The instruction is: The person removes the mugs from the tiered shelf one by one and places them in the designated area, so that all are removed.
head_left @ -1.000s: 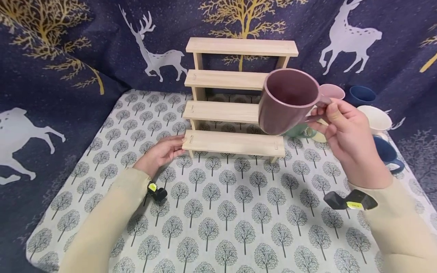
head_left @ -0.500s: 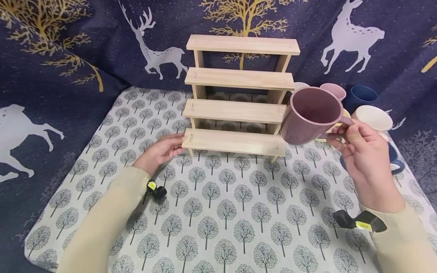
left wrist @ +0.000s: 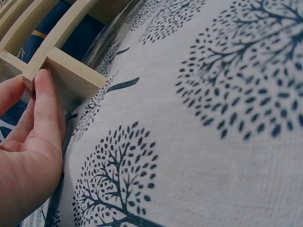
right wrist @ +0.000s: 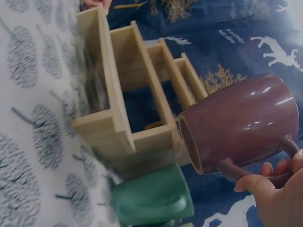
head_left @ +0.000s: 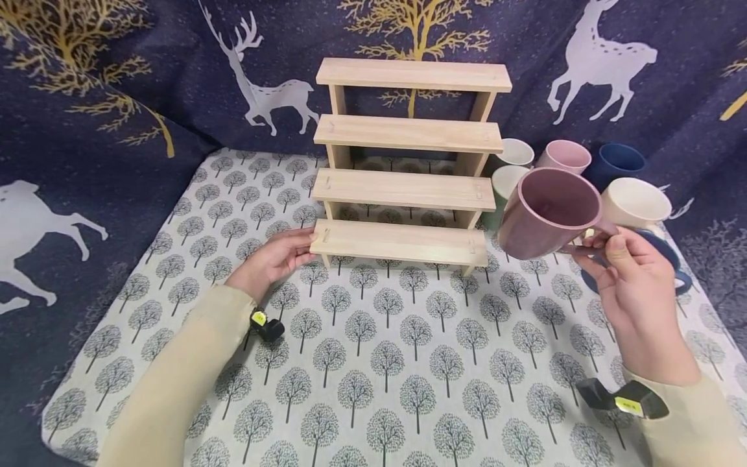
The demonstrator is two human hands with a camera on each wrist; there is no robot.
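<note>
A wooden four-tier step shelf (head_left: 403,188) stands on the cloth. At its left end, my left hand (head_left: 274,261) pinches the corner of the lowest board (left wrist: 35,71) between thumb and fingers. My right hand (head_left: 639,285) grips the handle of a mauve mug (head_left: 548,214), held in the air to the right of the shelf. The mug's opening faces up and is tilted toward me. In the right wrist view, the mug (right wrist: 241,123) hangs beside the shelf tiers, with a green mug (right wrist: 154,196) close by.
Behind my right hand several mugs stand together: a white one (head_left: 516,153), a pink one (head_left: 565,155), a navy one (head_left: 618,163), a cream one (head_left: 636,201) and a blue one (head_left: 659,250). A dark deer-print fabric (head_left: 280,58) hangs behind the tree-print tablecloth (head_left: 373,363).
My right hand has carried the mauve mug right and down, away from in front of the shelf, uncovering its right ends. The left hand stays on the lowest board.
</note>
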